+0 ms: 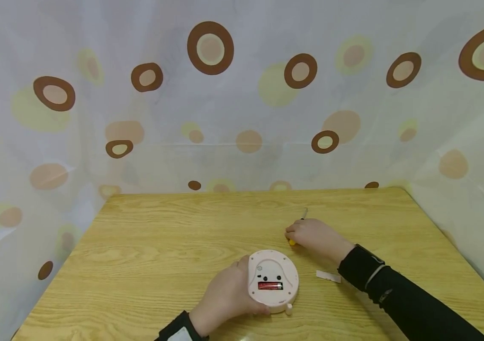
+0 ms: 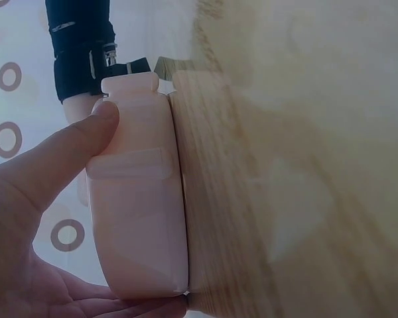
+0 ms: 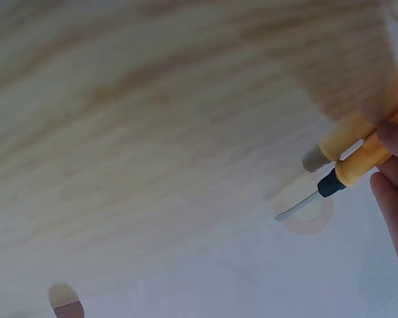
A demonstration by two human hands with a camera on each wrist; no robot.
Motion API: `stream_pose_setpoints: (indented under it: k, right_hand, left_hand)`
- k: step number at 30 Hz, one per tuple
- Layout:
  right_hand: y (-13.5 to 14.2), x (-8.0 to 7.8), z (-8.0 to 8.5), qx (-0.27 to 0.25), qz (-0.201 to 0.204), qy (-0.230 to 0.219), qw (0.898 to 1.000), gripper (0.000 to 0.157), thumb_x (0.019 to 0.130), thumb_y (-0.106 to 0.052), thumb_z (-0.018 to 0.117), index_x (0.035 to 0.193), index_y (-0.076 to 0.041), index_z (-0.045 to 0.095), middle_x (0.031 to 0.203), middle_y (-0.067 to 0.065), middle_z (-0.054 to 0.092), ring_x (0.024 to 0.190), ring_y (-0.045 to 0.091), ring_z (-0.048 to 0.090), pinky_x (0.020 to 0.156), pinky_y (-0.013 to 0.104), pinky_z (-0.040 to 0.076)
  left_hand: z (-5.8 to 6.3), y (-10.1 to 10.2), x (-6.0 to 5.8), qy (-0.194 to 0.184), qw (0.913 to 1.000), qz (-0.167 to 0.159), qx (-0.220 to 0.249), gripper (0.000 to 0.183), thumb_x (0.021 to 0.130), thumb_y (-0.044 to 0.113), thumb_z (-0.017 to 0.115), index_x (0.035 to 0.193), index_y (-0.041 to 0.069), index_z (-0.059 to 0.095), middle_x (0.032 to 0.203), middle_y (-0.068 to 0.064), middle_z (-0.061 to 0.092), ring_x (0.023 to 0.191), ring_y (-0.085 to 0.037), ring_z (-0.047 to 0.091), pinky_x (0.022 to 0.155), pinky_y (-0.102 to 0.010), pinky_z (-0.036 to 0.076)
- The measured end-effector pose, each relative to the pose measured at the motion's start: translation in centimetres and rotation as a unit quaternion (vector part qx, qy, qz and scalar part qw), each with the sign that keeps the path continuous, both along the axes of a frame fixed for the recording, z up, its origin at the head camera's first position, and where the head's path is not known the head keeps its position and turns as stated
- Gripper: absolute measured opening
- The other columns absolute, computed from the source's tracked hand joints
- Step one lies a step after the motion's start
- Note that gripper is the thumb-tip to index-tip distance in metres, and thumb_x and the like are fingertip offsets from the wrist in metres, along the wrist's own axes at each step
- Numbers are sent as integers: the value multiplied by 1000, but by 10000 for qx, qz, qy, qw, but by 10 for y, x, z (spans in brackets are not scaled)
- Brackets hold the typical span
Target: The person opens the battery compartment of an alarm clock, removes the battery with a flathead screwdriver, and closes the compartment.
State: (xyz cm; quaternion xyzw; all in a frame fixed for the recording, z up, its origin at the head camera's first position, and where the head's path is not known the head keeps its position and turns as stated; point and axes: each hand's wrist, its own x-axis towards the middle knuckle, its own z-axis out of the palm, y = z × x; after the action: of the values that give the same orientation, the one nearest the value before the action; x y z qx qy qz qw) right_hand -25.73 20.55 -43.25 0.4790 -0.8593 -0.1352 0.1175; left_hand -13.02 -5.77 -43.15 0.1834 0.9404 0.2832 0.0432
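A round pale pink alarm clock lies back side up, tilted slightly toward me, at the near middle of the table. Its battery slot is uncovered and holds one red battery. My left hand grips the clock from the left; in the left wrist view the thumb presses its side wall and fingers lie beneath its lower end. Farther back, my right hand pinches a screwdriver by its yellow handle. The dark collar and flat metal tip point away, close over the tabletop.
A thin white strip lies on the wooden table between the clock and my right wrist. Behind the table hangs a pale curtain with brown and yellow rings, which also runs along both sides.
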Motion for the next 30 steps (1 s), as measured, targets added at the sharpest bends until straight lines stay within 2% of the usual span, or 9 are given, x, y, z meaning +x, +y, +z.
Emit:
stream_pose_setpoints:
  k: [9, 16, 21, 26, 30]
  right_hand:
    - [0, -1, -2, 156, -111, 53, 9998, 9, 93, -7, 78, 98, -14, 75, 110, 2, 81, 98, 20, 76, 84, 31, 62]
    - [1, -2, -4, -78, 26, 126, 9999, 10, 91, -8, 81, 95, -14, 74, 97, 0, 77, 87, 16, 72, 76, 28, 60]
    - [0, 0, -3, 21, 40, 279, 9996, 12, 92, -11, 81, 101, -15, 76, 98, -2, 76, 86, 15, 71, 76, 26, 59]
    - [-1, 3, -2, -37, -94, 149, 9998, 14, 95, -13, 79, 109, -13, 77, 103, 0, 78, 90, 18, 72, 80, 30, 61]
    - [-1, 4, -4, -321, -205, -19, 9993, 10, 95, -11, 78, 105, -12, 77, 102, 0, 79, 89, 18, 73, 78, 31, 61]
  left_hand:
    - [2, 1, 0, -35, 10000, 20, -75, 116, 56, 49, 104, 146, -1, 52, 125, -14, 73, 106, -26, 73, 88, -37, 60]
    - [1, 0, -1, -45, 10000, 3, -47, 115, 57, 49, 104, 147, -1, 52, 126, -15, 73, 108, -26, 73, 89, -38, 60]
    - [1, 0, -1, -69, 10000, 7, -36, 113, 58, 48, 104, 146, 0, 53, 126, -14, 73, 109, -26, 73, 91, -38, 60]
    - [1, 0, -1, -57, 10000, -14, 45, 112, 57, 47, 104, 146, 1, 54, 126, -13, 73, 110, -25, 72, 92, -38, 59]
    - [-1, 0, 0, -17, 10000, -26, 87, 110, 57, 47, 104, 145, 3, 55, 123, -9, 74, 107, -22, 72, 91, -36, 59]
